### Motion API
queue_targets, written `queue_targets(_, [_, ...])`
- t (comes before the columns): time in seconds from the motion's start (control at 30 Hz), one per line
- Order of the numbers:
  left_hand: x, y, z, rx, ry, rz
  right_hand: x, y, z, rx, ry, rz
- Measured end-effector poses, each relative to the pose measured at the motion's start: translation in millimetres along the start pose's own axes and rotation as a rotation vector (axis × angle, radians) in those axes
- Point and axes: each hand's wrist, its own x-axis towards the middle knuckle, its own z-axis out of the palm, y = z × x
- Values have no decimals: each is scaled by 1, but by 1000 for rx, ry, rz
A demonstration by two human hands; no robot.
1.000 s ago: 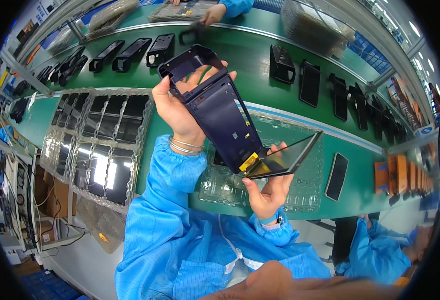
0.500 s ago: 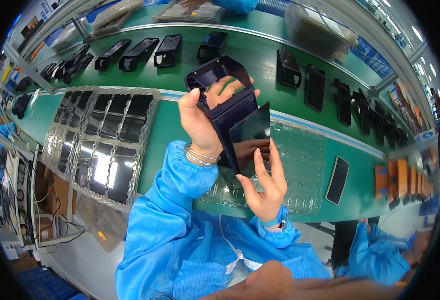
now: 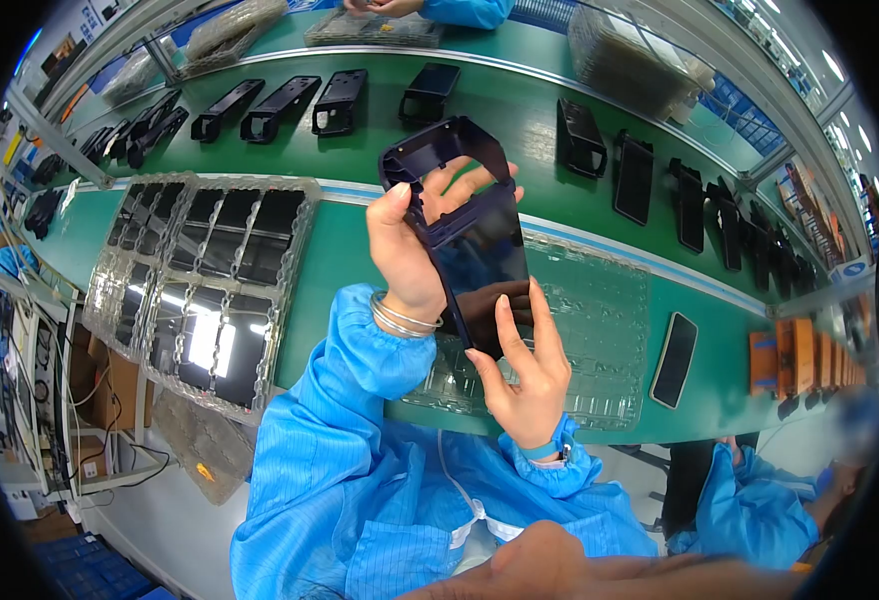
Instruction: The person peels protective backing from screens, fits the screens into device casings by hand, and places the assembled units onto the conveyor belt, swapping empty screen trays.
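My left hand is wrapped round a dark plastic device housing, held tilted above the bench, with fingers showing through its open upper end. A glossy black screen panel lies against the lower part of the housing, nearly in line with its frame. With thumb and fingers, my right hand grips the panel at its lower end and right edge. Whether the panel is fully seated in the frame I cannot tell. Below both hands lies a clear plastic tray on the green bench.
Clear trays of black screens stand at the left. Several dark housings line the green belt beyond. A phone-like device lies at the right, near orange blocks. A co-worker's hands show across the belt.
The screen panel has swung from an angle to lie down against the housing, and my right hand has moved slightly with it. The housing has shifted a little right. Across the belt, the co-worker's hands moved.
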Motion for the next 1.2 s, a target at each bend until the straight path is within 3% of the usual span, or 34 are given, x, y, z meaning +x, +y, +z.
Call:
queue_targets(0.1, [-8, -10, 13, 386, 303, 102, 3, 1, 1, -30, 32, -9])
queue_targets(0.13, [-12, -22, 12, 503, 249, 221, 4, 2, 1, -40, 49, -14])
queue_targets(0.17, [-23, -25, 13, 666, 243, 169, 5, 3, 1, -69, 44, -14])
queue_targets(0.33, [-22, -30, 3, 690, 259, 110, 6, 5, 4, -280, 34, 5])
queue_targets(0.47, [-27, -36, 6, 578, 242, 81, 6, 15, 10, -37, 17, 77])
queue_targets(0.57, [-25, -25, 7, 572, 112, -204, 5, 49, 16, 513, -70, 146])
queue_targets(0.6, [-25, -25, 5, 616, 56, -189, 2, 49, 11, 1168, -149, 448])
queue_targets(0.63, [-27, -21, 4, 772, -3, -178, 0, 65, 7, 1574, -270, 474])
queue_targets(0.7, [-35, -14, 6, 1100, -178, -52, 4, 71, 11, 2162, -178, 411])
queue_targets(0.77, [-41, -15, 6, 1366, -378, 127, 1, 73, 14, 2035, -85, 503])
queue_targets(0.83, [-52, -26, 8, 1366, -407, 112, -7, 75, 14, 2062, -75, 544])
queue_targets(0.97, [-67, -41, 5, 1437, -91, 83, -5, 68, 14, 1736, -59, 539])
queue_targets(1.0, [-69, -41, 3, 1426, -143, 153, -3, 68, 14, 1790, -76, 466])
queue_targets(1.1, [-78, -40, -7, 1389, -299, 353, -3, 66, 19, 1371, 109, 368])
queue_targets(1.2, [-84, -36, -2, 1304, -202, 56, 4, 65, 19, 1102, 229, 261])
